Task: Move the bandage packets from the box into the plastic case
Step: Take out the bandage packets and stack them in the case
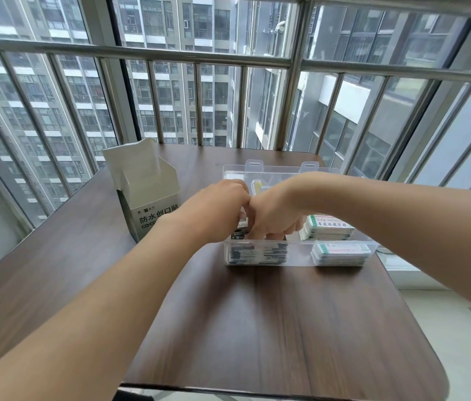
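A grey cardboard bandage box (147, 204) stands upright on the table at the left, its top flap open. To its right sits a clear plastic case (298, 257) with its lid raised. Dark bandage packets (257, 253) fill the case's front left compartment. White and green packets (340, 254) lie stacked in the right compartments. My left hand (217, 209) and my right hand (274, 218) meet over the left compartment, fingers curled down around a bundle of dark packets (241, 224) held between them. The fingertips are hidden inside the case.
The dark wooden table (272, 328) has a rounded near edge. A metal railing (199, 56) and windows stand just behind the table's far edge. A yellowish item (257, 186) sits in a back compartment of the case.
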Demonstrator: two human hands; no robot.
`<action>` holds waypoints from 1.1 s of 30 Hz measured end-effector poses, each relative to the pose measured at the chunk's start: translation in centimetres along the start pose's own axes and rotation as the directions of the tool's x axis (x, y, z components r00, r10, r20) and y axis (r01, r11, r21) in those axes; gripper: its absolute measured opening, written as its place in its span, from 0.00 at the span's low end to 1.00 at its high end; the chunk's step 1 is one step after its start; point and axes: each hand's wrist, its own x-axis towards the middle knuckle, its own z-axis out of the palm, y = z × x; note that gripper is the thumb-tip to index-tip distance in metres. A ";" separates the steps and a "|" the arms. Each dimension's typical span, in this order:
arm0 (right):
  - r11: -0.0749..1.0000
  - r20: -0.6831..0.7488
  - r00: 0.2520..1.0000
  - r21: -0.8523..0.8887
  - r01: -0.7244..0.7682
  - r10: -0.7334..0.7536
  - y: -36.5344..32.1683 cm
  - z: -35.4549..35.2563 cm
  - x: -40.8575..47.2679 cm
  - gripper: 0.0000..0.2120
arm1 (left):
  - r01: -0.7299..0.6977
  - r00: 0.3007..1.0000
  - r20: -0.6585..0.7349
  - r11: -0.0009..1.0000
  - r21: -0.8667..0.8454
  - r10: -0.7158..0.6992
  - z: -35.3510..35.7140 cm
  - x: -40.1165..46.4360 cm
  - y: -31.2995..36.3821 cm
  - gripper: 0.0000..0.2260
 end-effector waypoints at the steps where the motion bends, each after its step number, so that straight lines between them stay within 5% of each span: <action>1: 1.000 -0.013 1.000 -0.027 -0.006 0.006 0.0 0.0 0.0 0.14 | 0.002 1.000 0.001 1.000 -0.001 -0.002 0.0 0.0 0.0 0.08; 11: 0.975 0.013 0.994 0.198 0.104 -0.109 0.7 0.5 -0.6 0.12 | -0.007 0.999 0.045 0.998 -0.063 0.010 -1.1 -0.5 0.7 0.11; 19: 0.928 -0.252 0.951 0.277 0.249 -0.180 1.1 0.4 -2.9 0.08 | 0.017 0.999 0.036 0.996 -0.084 -0.014 -0.7 -0.3 0.3 0.10; 23: 0.907 -0.413 0.910 0.366 0.211 -0.045 2.8 -0.9 -4.5 0.08 | 0.016 0.999 0.036 0.999 -0.044 -0.015 -0.7 -0.4 0.4 0.09; 27: 0.925 -0.310 0.947 0.378 0.041 0.085 2.6 -0.2 -4.6 0.14 | 0.028 0.998 0.053 0.999 -0.030 -0.027 -0.9 -0.4 0.5 0.10; 33: 0.889 -0.296 0.939 0.457 -0.024 0.177 2.0 0.9 -4.0 0.15 | 0.031 0.998 0.064 0.999 -0.014 -0.030 -1.1 -0.5 0.9 0.12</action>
